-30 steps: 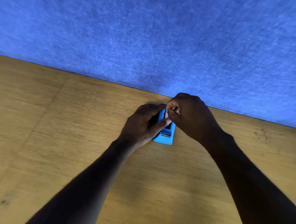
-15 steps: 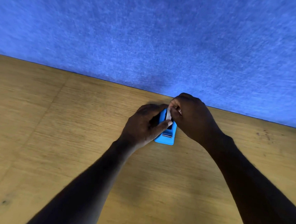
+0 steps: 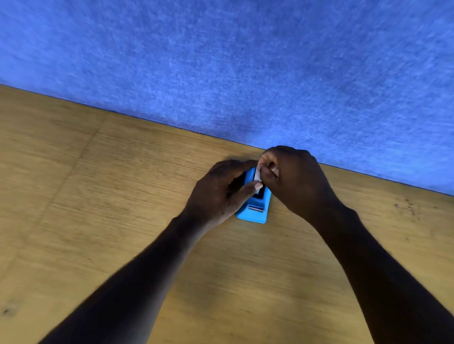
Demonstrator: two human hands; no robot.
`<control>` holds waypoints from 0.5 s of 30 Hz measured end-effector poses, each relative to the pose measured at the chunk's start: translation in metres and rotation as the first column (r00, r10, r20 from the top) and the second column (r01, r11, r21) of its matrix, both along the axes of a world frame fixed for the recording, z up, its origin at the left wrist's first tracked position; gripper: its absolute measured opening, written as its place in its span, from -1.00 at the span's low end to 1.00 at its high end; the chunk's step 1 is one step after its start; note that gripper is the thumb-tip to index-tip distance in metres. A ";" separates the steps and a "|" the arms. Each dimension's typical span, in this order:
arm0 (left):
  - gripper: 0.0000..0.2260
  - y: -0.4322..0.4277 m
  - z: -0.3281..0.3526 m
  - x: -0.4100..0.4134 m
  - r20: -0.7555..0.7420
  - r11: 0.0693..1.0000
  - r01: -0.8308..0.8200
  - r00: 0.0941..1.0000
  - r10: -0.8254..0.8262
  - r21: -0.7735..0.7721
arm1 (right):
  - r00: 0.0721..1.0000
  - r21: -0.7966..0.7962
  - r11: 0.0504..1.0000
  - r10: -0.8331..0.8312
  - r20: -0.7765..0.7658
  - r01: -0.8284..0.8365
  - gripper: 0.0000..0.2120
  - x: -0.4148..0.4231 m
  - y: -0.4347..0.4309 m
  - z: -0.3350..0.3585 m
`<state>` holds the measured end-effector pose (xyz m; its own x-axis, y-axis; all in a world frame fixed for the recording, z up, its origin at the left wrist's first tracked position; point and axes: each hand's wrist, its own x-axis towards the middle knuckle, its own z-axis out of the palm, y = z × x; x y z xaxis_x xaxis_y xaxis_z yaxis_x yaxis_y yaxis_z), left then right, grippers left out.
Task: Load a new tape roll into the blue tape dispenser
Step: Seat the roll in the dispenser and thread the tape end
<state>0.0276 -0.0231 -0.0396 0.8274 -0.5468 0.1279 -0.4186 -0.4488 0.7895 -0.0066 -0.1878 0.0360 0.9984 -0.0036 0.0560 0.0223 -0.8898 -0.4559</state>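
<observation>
The right hand (image 3: 296,180) pinches a pale strip of tape (image 3: 257,175) between thumb and fingertips, above the dispenser (image 3: 254,212). The left hand (image 3: 219,192) wraps the dispenser's side, thumb pressed across its top, steadying it on the table (image 3: 86,217) near the blue wall (image 3: 227,53). The roll itself is hidden. The tape looks thin, limp and sticky, so it is best held at its free end; the dispenser seems light and likely to slide unless braced.

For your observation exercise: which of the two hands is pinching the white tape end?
The right hand pinches the white tape end above the blue dispenser; the left hand only steadies the dispenser's side.
</observation>
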 end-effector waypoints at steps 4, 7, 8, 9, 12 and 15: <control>-0.58 0.001 -0.004 0.001 0.011 1.000 0.000 1.000 0.000 0.014 | 1.000 0.029 1.000 0.005 -0.005 -0.005 -0.89 0.000 0.000 0.002; -0.58 0.002 -0.004 0.000 0.027 1.000 0.006 1.000 -0.007 0.023 | 1.000 0.051 0.999 0.005 -0.009 -0.005 -0.89 0.000 -0.001 0.004; -0.61 0.001 -0.004 0.001 0.025 1.000 0.012 1.000 -0.012 0.025 | 1.000 0.053 0.999 0.007 -0.009 -0.006 -0.88 0.000 -0.002 0.005; -0.63 0.001 -0.003 0.001 0.022 1.000 0.016 1.000 -0.017 0.027 | 1.000 0.053 0.999 0.009 -0.009 -0.009 -0.88 0.000 -0.002 0.005; -0.63 -0.001 0.000 0.000 0.028 1.000 0.003 1.000 -0.003 0.020 | 1.000 0.061 0.998 0.016 -0.010 -0.015 -0.89 -0.001 -0.002 0.006; -0.61 -0.001 0.001 0.000 0.018 1.000 0.013 1.000 -0.013 0.011 | 1.000 0.072 0.997 -0.003 -0.006 0.004 -0.89 -0.001 -0.002 0.004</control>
<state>0.0280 -0.0243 -0.0383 0.8178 -0.5591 0.1368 -0.4389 -0.4519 0.7766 -0.0077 -0.1900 0.0404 0.9987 -0.0108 0.0496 0.0166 -0.8546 -0.5191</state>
